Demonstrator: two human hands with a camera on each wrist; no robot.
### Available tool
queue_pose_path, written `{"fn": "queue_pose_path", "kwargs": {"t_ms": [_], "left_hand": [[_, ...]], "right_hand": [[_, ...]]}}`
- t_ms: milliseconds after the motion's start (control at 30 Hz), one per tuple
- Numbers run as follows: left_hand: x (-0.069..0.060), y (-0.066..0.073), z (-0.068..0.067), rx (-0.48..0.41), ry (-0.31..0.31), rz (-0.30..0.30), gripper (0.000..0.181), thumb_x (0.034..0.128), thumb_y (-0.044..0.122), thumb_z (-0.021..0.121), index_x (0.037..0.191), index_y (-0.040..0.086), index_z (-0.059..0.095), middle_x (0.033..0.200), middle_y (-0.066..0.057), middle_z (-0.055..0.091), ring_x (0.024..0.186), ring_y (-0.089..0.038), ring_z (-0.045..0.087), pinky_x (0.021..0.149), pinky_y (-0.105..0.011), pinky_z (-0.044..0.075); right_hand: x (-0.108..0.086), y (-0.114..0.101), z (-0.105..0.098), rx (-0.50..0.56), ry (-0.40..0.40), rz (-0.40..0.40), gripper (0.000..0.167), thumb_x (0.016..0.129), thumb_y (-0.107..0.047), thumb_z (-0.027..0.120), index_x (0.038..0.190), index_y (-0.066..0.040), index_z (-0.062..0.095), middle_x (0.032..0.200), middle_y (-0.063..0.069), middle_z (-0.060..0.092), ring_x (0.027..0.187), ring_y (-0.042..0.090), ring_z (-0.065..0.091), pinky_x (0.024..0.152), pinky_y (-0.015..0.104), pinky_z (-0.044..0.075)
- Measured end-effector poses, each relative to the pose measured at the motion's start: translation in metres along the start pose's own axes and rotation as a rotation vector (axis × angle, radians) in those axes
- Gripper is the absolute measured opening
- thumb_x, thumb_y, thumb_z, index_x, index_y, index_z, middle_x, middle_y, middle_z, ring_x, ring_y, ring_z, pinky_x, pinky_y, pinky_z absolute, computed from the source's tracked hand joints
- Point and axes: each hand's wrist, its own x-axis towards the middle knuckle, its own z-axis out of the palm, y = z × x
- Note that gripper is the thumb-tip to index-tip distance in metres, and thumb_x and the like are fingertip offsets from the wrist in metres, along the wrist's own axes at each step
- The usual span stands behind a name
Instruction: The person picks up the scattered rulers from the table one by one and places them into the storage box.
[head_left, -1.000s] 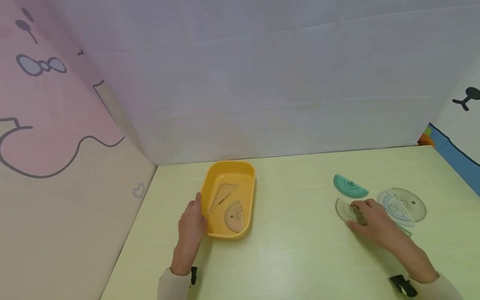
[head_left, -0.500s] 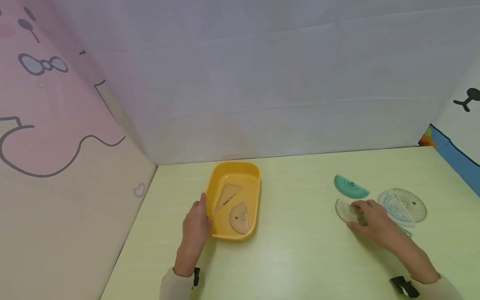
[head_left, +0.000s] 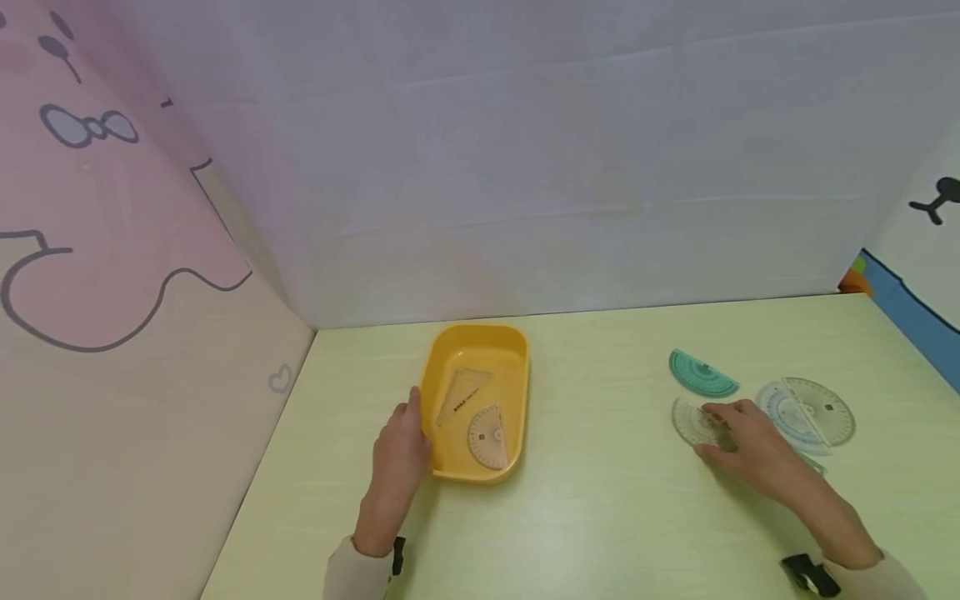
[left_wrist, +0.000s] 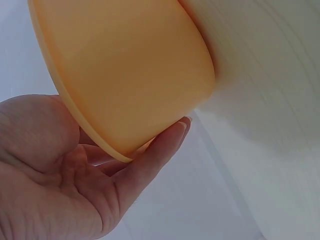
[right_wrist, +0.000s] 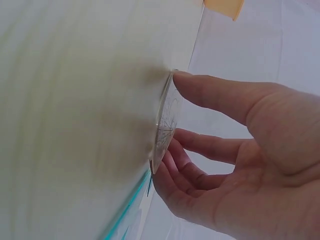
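Note:
With my left hand (head_left: 401, 454) I hold the left side of a yellow plastic tray (head_left: 510, 358), where a clear set square (head_left: 462, 396) and a clear protractor (head_left: 488, 436) lie. In the left wrist view, my fingers (left_wrist: 155, 155) curve against the tray's outer wall (left_wrist: 135, 75). My right hand (head_left: 757, 446) pinches another clear protractor (head_left: 687, 422) on the table. The right wrist view has its thumb and fingers at opposite edges of that protractor (right_wrist: 167, 122), which lies nearly flat at the tabletop; the palm hides part of it in the head view.
Behind the right hand lies a green protractor (head_left: 702, 374). To its right, two clear protractors (head_left: 823, 410) (head_left: 791, 419) lie edge to edge. A green-edged piece (head_left: 813, 463) shows partly under the wrist. A white cloth wall (head_left: 585, 208) bounds the table's back.
My left hand has moved the tray, with its contents, a little to the right. The right hand stays at the clear protractor, almost unmoved.

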Motion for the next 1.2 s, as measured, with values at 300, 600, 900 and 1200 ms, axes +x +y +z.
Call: {"fn": "queue_pose_path", "kwargs": {"t_ms": [300,600,900,1200], "left_hand": [[-0.002,0.004,0.000,-0.008,-0.012,0.006,0.052,0.0962,-0.007,0.061,0.145,-0.012,0.046,0.110,-0.026,0.064,0.079,-0.029,0.062,0.074,-0.047,0.056],[-0.007,0.011,0.001,-0.014,-0.036,0.019,0.051,0.0968,-0.007,0.060,0.145,-0.013,0.046,0.110,-0.027,0.064,0.087,-0.036,0.067,0.078,-0.049,0.057],[-0.014,0.022,0.002,-0.049,-0.031,0.086,0.049,0.0956,-0.010,0.059,0.142,-0.017,0.045,0.104,-0.027,0.064,0.080,-0.032,0.065,0.073,-0.046,0.057],[-0.018,0.033,0.003,-0.058,-0.089,0.054,0.050,0.0971,-0.008,0.059,0.143,-0.017,0.044,0.108,-0.029,0.064,0.085,-0.036,0.067,0.077,-0.047,0.058]], "right_hand": [[0.000,-0.002,-0.004,0.030,0.006,0.030,0.057,0.085,-0.016,0.084,0.123,0.016,0.057,0.108,0.028,0.061,0.099,0.042,0.059,0.083,0.058,0.050],[0.001,0.003,-0.006,0.077,-0.017,0.031,0.054,0.084,-0.019,0.086,0.119,0.014,0.061,0.100,0.017,0.067,0.090,0.031,0.064,0.074,0.038,0.054],[-0.001,0.007,-0.008,0.093,-0.014,0.000,0.032,0.092,-0.012,0.077,0.116,0.008,0.066,0.092,0.004,0.069,0.083,0.020,0.066,0.069,0.028,0.054],[-0.003,0.007,-0.011,0.109,0.002,-0.046,0.021,0.094,-0.006,0.074,0.113,0.002,0.070,0.091,0.000,0.070,0.078,0.006,0.063,0.067,0.026,0.053]]}}
